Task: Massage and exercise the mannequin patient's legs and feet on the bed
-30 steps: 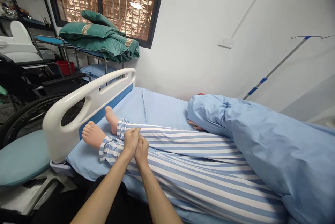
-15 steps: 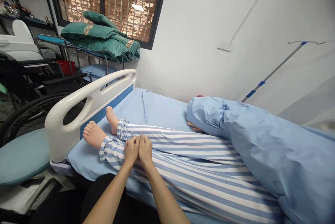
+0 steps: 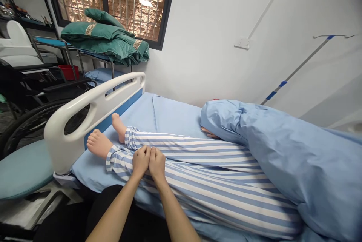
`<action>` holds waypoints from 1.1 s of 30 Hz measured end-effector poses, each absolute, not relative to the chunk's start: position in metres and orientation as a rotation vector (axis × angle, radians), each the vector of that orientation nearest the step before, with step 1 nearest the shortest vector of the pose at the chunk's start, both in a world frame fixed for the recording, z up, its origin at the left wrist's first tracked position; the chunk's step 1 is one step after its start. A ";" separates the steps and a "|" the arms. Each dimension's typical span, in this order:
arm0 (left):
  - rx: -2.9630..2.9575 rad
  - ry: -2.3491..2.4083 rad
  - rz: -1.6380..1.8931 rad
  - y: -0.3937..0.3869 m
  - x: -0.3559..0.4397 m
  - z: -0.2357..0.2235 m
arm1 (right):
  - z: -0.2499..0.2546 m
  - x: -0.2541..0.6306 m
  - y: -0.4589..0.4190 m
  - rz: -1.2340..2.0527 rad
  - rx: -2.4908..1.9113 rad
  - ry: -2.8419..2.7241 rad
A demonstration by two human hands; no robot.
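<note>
My left hand (image 3: 141, 162) and my right hand (image 3: 157, 163) are side by side, touching, over the near lower leg of a figure lying on the bed. Both are closed, knuckles up and fingers curled under. The palms and fingertips are hidden, so whether they pinch cloth does not show. Blue-and-white striped trousers (image 3: 209, 185) cover both legs. Left of my hands, the near bare foot (image 3: 98, 144) and the far bare foot (image 3: 118, 127) stick out, smooth like a manikin's. A light blue quilt (image 3: 283, 151) is bunched over the upper body, with fingers (image 3: 208, 132) showing at its edge.
A white footboard (image 3: 59, 136) closes the bed's left end. Beyond it stand a wheelchair (image 3: 34, 110) and a folded green quilt (image 3: 107, 40) on a rack. A teal round-edged seat (image 3: 25, 168) is at lower left. A drip pole (image 3: 299, 66) leans at right.
My hands have gone from tilted, staggered fists to lying level beside each other, knuckles up, slightly lower on the leg. Over the last half second they barely differ; the view has shifted slightly.
</note>
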State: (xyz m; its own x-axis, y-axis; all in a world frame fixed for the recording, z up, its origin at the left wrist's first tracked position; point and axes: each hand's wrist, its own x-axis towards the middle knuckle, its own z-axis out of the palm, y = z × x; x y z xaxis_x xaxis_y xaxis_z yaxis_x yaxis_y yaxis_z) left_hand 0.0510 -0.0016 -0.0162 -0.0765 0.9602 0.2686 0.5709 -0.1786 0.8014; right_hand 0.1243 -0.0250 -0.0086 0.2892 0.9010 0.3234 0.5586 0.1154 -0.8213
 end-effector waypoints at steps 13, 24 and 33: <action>1.568 1.376 1.361 0.002 0.068 0.024 | -0.009 0.132 -0.019 0.617 -1.411 -1.226; 1.592 1.535 1.349 -0.013 0.082 -0.013 | -0.008 0.136 -0.021 0.660 -1.353 -1.119; 1.781 1.573 1.221 -0.014 0.080 -0.013 | 0.019 0.155 -0.033 0.426 -1.546 -1.445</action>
State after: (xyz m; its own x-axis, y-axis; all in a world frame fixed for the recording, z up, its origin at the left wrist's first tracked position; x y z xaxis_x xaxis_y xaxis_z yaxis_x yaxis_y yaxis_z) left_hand 0.0799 -0.0137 -0.0132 -0.0509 0.9496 0.3093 0.5353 -0.2355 0.8111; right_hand 0.1548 -0.0329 0.0193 0.2432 0.9093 0.3376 0.5808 0.1422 -0.8015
